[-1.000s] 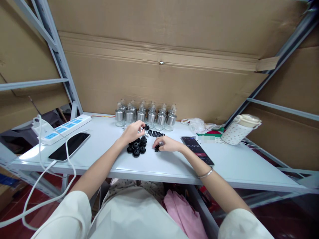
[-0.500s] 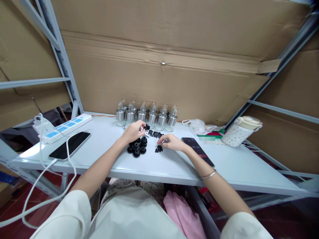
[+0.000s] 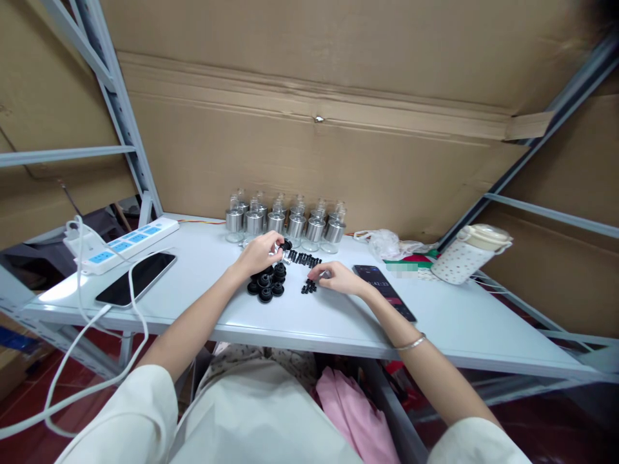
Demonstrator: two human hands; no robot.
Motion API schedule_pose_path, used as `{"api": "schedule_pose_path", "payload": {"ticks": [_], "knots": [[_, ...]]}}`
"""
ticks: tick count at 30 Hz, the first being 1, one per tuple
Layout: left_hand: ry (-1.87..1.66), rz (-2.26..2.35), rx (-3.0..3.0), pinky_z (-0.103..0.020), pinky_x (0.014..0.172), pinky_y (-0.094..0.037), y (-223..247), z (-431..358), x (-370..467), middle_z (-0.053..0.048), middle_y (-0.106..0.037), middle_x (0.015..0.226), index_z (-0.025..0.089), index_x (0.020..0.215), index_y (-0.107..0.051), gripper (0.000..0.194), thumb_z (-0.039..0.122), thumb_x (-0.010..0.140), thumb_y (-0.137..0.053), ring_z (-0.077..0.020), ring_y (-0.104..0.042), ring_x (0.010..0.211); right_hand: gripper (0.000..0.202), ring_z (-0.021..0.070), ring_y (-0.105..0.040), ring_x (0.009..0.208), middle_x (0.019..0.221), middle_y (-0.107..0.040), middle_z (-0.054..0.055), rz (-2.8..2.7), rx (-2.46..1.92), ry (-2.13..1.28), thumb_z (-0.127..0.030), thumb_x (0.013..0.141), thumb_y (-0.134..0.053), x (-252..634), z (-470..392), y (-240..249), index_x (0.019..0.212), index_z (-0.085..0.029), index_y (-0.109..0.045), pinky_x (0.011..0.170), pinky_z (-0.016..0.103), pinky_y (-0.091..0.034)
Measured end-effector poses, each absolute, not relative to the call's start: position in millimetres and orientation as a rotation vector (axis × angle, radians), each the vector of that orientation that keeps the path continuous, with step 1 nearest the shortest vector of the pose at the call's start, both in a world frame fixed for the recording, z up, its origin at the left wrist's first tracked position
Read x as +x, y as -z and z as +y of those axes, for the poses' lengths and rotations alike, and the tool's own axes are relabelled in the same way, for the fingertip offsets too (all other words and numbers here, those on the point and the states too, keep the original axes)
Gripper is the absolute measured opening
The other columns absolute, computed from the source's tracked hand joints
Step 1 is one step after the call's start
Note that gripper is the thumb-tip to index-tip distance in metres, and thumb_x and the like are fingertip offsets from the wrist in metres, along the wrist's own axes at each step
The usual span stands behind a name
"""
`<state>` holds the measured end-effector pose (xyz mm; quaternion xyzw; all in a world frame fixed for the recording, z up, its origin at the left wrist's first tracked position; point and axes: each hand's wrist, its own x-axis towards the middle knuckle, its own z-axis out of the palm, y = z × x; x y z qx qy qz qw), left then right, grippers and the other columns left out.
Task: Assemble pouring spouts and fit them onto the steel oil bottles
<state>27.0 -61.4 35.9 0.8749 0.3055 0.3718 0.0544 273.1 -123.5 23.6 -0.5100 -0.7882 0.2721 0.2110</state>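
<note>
My left hand (image 3: 264,252) is closed on a small black cap (image 3: 286,245), in front of the glass bottles (image 3: 296,225) with metal sleeves. Just below it lies a cluster of round black caps (image 3: 265,294). Fingers of my right hand (image 3: 333,277) are pinched together over a little pile of small black pieces (image 3: 308,287); whatever is between the fingertips is too small to make out. A row of short black cylindrical pieces (image 3: 304,259) lies between the two hands, near the bottles.
On the left are a white power strip (image 3: 128,246), a phone (image 3: 138,281) and white cables. Right of my right hand lies another phone (image 3: 384,293). Farther right are a clear plastic bag (image 3: 384,243) and a dotted white flask (image 3: 467,255).
My right hand has shifted slightly right and stays over the small pieces. My left hand has hardly moved and still holds the cap.
</note>
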Motion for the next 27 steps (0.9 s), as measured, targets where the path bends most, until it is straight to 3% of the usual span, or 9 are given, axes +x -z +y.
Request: {"api": "schedule_pose_path", "payload": {"ticks": [7,22,27], "knots": [[-1.133,0.922,2.648,-0.025,0.068,-0.044,-35,-60,27,0.0,-0.056,0.081,0.018,0.09,-0.051,0.013,0.018,0.077,-0.05,-0.0119,-0.055,0.067,0.042,0.0158,-0.06,0.078,0.092,-0.069,0.008,-2.275,-1.434,-0.763,-0.01,0.061,-0.05,265,-126,-29,0.097,-0.011,-0.07,0.073,0.027,-0.047],[-1.145,0.912,2.65,-0.024,0.067,-0.044,-33,-58,27,0.001,-0.055,0.08,0.018,0.089,-0.051,0.013,0.017,0.076,-0.05,-0.0117,-0.056,0.066,0.037,0.0173,-0.059,0.084,0.097,-0.067,0.008,-2.316,-1.292,-0.911,-0.011,0.06,-0.05,247,-125,-34,0.09,-0.012,-0.071,0.073,0.026,-0.046],[-1.163,0.913,2.646,-0.024,0.066,-0.043,-33,-58,27,0.001,-0.056,0.081,0.018,0.09,-0.051,0.013,0.017,0.077,-0.05,-0.0114,-0.056,0.066,0.03,0.0166,-0.058,0.078,0.087,-0.068,0.005,-2.271,-1.283,-1.002,-0.01,0.059,-0.05,246,-124,-36,0.081,-0.015,-0.07,0.07,0.027,-0.044]]}}
